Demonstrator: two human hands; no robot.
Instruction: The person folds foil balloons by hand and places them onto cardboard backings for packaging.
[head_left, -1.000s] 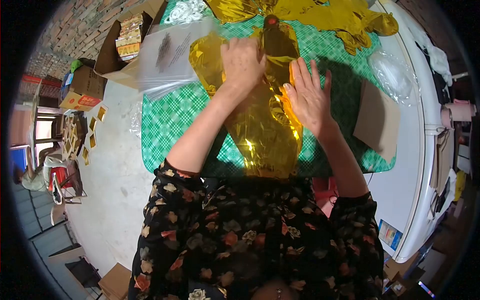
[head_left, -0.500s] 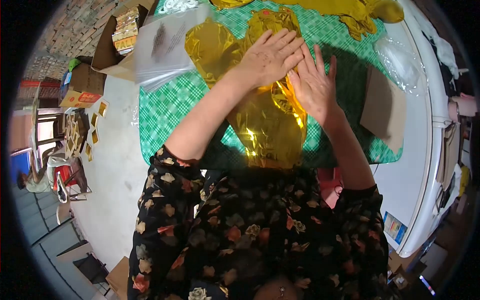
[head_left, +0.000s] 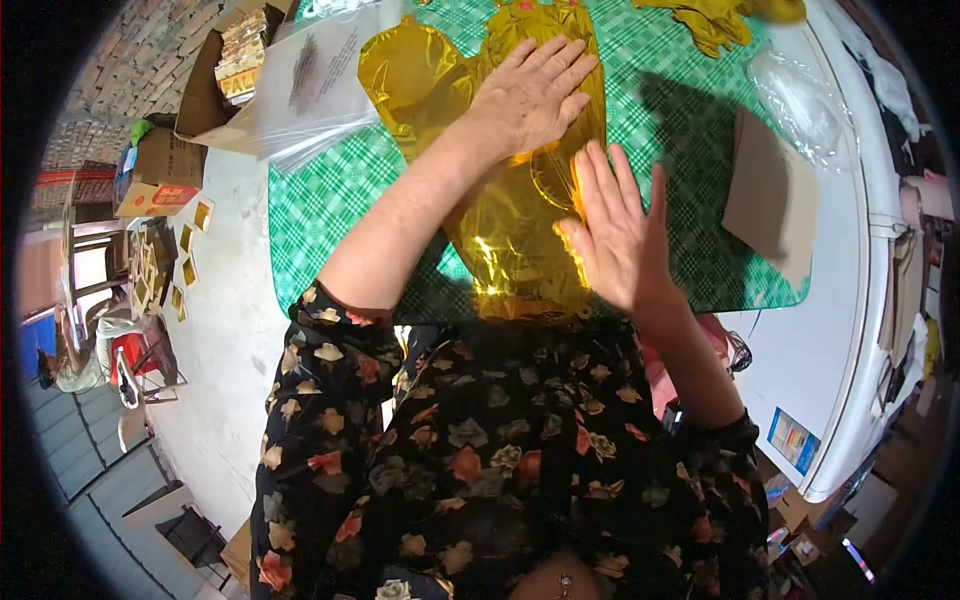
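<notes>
A flat gold foil balloon (head_left: 510, 235) lies on the green checked tablecloth (head_left: 330, 230), its lower end near my body. My left hand (head_left: 530, 98) rests palm down on its upper part, fingers stretched out. Lower and to the right, my right hand (head_left: 622, 228) is open, fingers extended, with its thumb side against the balloon's right edge. Part of the foil there stands creased and folded. Another gold foil piece (head_left: 715, 25) lies at the far right of the table.
Clear plastic sleeves (head_left: 315, 85) lie at the table's left edge, beside an open carton (head_left: 205, 100). To the right are a brown cardboard piece (head_left: 770, 195) and a clear plastic bag (head_left: 800, 105). Another person (head_left: 90, 355) sits far left near gold pieces on the floor.
My right hand has moved down and away from my left hand, along the balloon's right edge. My left hand stays on the foil. The whole view has shifted slightly.
</notes>
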